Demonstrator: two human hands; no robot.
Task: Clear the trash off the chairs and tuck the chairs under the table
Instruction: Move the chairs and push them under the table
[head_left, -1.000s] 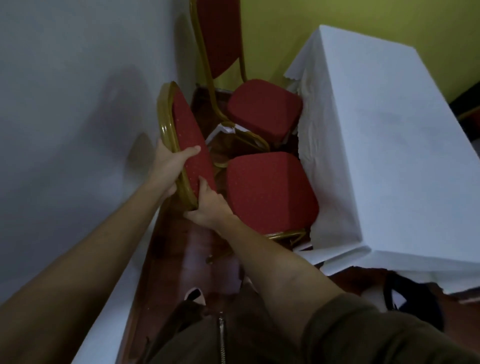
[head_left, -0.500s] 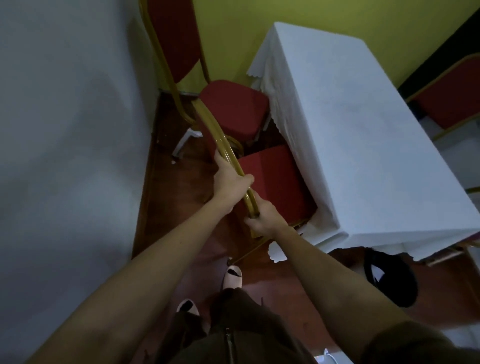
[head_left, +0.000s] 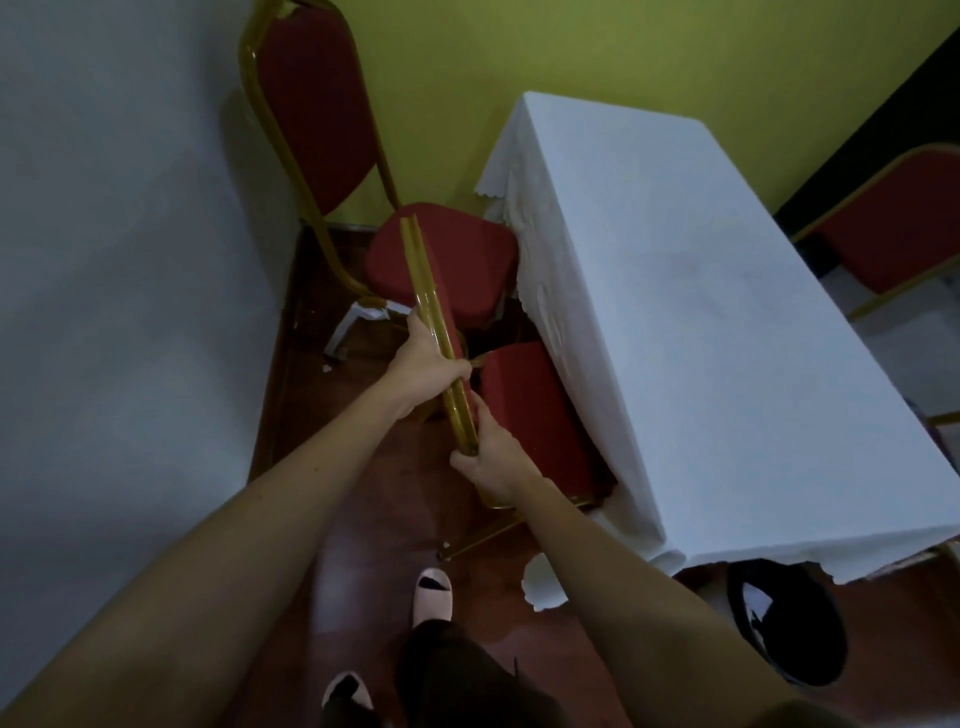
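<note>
Firmly gripping the near chair's back rail (head_left: 434, 312) with fingers (head_left: 461, 371) wrapped round it, left hand (head_left: 426, 364) farther along, right hand (head_left: 493, 462) at its near end; seat (head_left: 535, 415) partly under the table (head_left: 701, 312) — rightward of the rail

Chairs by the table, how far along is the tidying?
Done: both seats look bare of trash. In hand: left hand and right hand grip the near chair, its seat partly under the tablecloth. Left: the far chair stands untucked.

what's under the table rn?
Near chair's red seat goes partly under the white tablecloth; a black bin sits at the near end. The cloth hides the rest.
</note>
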